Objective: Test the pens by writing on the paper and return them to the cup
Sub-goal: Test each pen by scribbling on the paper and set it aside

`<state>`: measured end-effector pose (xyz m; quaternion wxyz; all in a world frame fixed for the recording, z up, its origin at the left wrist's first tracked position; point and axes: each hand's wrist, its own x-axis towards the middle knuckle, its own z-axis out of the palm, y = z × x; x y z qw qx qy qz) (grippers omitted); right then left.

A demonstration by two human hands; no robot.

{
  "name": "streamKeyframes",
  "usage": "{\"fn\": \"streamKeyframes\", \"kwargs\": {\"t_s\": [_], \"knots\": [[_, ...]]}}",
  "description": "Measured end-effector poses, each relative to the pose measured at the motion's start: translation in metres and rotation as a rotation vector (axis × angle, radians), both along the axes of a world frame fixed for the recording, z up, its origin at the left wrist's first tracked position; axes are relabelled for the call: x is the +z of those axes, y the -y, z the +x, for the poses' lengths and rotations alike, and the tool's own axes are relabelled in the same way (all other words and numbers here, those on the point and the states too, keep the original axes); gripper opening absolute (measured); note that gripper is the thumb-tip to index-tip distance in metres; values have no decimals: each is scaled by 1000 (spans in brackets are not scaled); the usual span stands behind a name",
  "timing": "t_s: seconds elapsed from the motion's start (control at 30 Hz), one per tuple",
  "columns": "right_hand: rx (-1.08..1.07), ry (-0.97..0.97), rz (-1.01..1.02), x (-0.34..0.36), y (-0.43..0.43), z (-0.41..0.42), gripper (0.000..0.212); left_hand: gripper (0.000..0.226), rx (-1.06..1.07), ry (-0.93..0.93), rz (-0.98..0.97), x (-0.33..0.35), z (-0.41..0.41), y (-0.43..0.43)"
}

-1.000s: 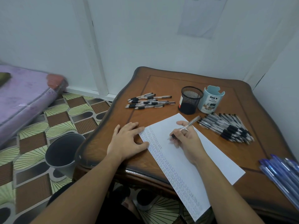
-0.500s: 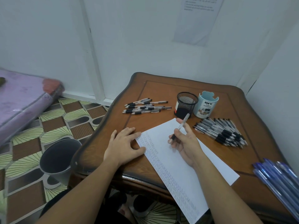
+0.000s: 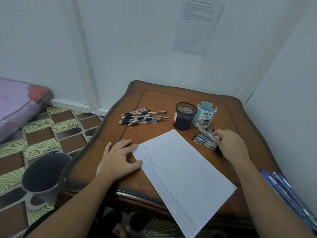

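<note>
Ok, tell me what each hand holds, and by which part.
The left hand holds nothing; it lies flat, fingers on the paper edge. The right hand is on the pen pile, fingertips among the pens; whether it grips one cannot be told.

Open tabletop runs between the paper and the loose pens at 11 o'clock. At 1 o'clock the mesh cup and organizer cup, side by side, block the far side; the pen pile fills the strip at 2 o'clock, under the right hand.
</note>
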<state>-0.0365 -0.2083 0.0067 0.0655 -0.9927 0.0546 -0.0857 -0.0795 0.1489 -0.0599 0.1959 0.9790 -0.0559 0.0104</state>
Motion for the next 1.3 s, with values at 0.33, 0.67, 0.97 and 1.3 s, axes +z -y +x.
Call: {"fn": "streamKeyframes", "kwargs": {"t_s": [0.33, 0.67, 0.97, 1.3], "knots": [[-45, 33, -184, -23, -2, 5, 34, 89, -2, -2, 6, 0, 1, 0], [299, 36, 255, -24, -77, 33, 23, 86, -1, -5, -11, 1, 0, 0], [292, -177, 410, -43, -175, 99, 45, 80, 0, -17, 0, 3, 0, 0], [319, -190, 435, -39, -168, 104, 7, 73, -4, -27, 5, 2, 1, -2]]}}
